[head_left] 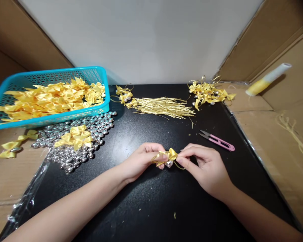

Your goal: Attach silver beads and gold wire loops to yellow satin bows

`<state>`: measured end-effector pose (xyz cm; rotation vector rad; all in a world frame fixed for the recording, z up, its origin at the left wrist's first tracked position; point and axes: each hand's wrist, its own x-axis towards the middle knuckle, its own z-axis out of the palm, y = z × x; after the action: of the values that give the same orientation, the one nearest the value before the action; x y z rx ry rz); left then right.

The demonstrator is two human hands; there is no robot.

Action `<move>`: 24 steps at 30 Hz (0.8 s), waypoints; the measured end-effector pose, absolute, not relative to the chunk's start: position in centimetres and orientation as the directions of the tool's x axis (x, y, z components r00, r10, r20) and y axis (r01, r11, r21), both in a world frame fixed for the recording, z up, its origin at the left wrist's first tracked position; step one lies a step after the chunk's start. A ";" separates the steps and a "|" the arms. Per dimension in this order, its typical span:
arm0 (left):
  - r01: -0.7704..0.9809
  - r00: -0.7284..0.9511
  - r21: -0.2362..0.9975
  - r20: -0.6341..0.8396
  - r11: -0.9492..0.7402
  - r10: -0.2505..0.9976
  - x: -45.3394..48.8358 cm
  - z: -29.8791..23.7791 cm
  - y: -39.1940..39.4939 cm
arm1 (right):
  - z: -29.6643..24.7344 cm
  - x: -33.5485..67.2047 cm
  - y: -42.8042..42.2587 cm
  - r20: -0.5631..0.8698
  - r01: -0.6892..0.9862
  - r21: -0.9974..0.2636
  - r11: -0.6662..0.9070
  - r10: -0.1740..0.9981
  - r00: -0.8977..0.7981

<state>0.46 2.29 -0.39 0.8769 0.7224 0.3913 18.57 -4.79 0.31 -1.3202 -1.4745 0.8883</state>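
Note:
Between my two hands, above the black table, is a yellow ribbon bow (172,154) with a silver bead (169,163) hanging under it and a gold cord looped through. My left hand (148,157) is closed, thumb and fingers pinching the bow's left side and the cord loop. The thumb and forefinger of my right hand (202,163) pinch at the bow's right edge; a thin end of gold cord (179,166) curves below them. My fingers hide exactly what the right pinch holds.
A blue basket (107,97) of yellow bows stands at back left, beside silver beads (70,158) with loose bows (77,136). Gold cords (164,107) lie at the back, finished-looking bow pieces (208,90) to their right. Pink thread snips (219,141) lie beyond my right hand.

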 end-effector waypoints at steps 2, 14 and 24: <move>-0.027 0.706 0.806 -0.403 0.592 0.582 0.4 -0.5 2.3 | 0.2 18.6 -4.7 0.169 0.302 -0.941 0.155 0.985 0.020; -0.008 0.718 0.802 -0.411 0.597 0.562 0.5 -0.5 2.3 | 0.8 18.4 -4.9 0.214 0.365 -0.909 0.200 0.977 -0.001; 0.007 0.721 0.809 -0.411 0.588 0.557 0.5 -0.5 2.5 | 1.0 19.0 -4.8 0.285 0.437 -0.856 0.277 0.957 -0.051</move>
<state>0.49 2.46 -0.45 0.8968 0.7099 0.3539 19.03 -4.76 1.04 -1.3014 -1.6433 0.7236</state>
